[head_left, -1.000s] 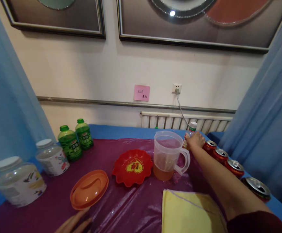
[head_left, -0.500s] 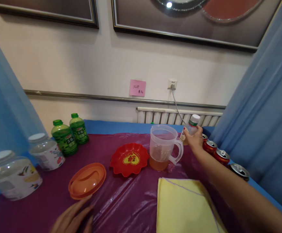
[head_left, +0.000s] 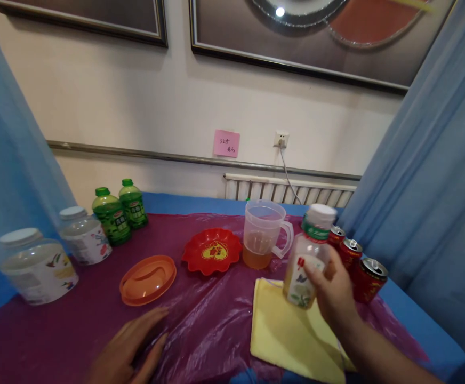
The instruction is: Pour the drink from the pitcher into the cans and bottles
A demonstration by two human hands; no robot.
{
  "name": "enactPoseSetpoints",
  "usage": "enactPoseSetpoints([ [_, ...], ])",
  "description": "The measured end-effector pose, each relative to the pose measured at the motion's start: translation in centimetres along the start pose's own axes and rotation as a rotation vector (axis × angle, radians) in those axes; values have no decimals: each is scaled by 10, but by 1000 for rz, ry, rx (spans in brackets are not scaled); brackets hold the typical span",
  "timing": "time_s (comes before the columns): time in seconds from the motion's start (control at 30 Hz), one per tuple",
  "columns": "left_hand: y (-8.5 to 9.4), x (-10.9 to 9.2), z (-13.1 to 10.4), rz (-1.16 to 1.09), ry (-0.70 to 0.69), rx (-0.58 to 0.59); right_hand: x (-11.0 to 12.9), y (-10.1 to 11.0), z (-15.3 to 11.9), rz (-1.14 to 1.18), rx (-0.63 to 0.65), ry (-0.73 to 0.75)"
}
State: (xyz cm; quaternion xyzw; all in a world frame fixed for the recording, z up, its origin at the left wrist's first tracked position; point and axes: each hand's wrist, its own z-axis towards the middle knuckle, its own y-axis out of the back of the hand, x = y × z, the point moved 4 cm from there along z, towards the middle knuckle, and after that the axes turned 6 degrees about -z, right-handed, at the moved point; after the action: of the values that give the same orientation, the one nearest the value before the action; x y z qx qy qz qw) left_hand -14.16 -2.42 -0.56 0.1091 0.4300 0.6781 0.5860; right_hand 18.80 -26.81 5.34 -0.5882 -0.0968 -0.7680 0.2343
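My right hand point(head_left: 334, 285) is wrapped round a clear plastic bottle point(head_left: 305, 261) with a white cap, a green neck band and some yellowish liquid low inside. The bottle is held nearly upright above a folded yellow cloth point(head_left: 282, 336). My left hand point(head_left: 132, 346) hovers low at the front, fingers stretched and apart, with nothing in it. Just beyond it lies an orange oval lid point(head_left: 148, 280). A clear measuring jug point(head_left: 262, 234) with amber liquid in the bottom stands behind the cloth, beside a red scalloped plate point(head_left: 212, 250).
Two clear jars point(head_left: 36, 266) with white lids and two green bottles point(head_left: 112, 216) line the left side. Several red drink cans point(head_left: 370, 280) stand along the right edge. A purple plastic sheet point(head_left: 204, 320) covers the blue table. Blue curtains point(head_left: 420, 170) hang at both sides.
My right hand has brought the bottle from beside the jug toward me, over the yellow cloth. My left hand has shifted slightly, staying empty. The camera view has shifted a little.
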Motion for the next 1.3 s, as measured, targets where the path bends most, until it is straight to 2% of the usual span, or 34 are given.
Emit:
enactPoseSetpoints([
  [0.17, 41, -78, 54, -130, -6, -8, -12, -96, -37, 270, 592, -112],
  [0.23, 53, -99, 71, -207, 19, -2, -23, -124, -45, 330, 744, -147],
  [0.33, 59, -114, 90, -329, 20, 62, -41, -144, -53, 373, 875, -174],
  [0.43, 55, -118, 103, -364, -38, 190, -51, -146, -58, 395, 967, -167],
  [0.53, 50, -119, 113, -401, -57, 267, -53, -141, -60, 415, 984, -171],
  [0.67, 44, -120, 123, -431, 48, 199, -53, -138, -61, 358, 937, -134],
  [0.8, 40, -121, 122, -333, 111, 117, -56, -137, -61, 286, 922, -93],
  [0.9, 44, -121, 117, -398, 90, 159, -58, -134, -62, 209, 919, -59],
  [1.07, 57, -119, 118, -508, 19, 352, -60, -134, -63, 112, 919, -21],
  [1.23, 57, -128, 131, -367, 6, 229, -60, -133, -62, 82, 908, 19],
  [1.3, 54, -133, 131, -353, -7, 236, -59, -132, -62, 78, 910, 26],
])
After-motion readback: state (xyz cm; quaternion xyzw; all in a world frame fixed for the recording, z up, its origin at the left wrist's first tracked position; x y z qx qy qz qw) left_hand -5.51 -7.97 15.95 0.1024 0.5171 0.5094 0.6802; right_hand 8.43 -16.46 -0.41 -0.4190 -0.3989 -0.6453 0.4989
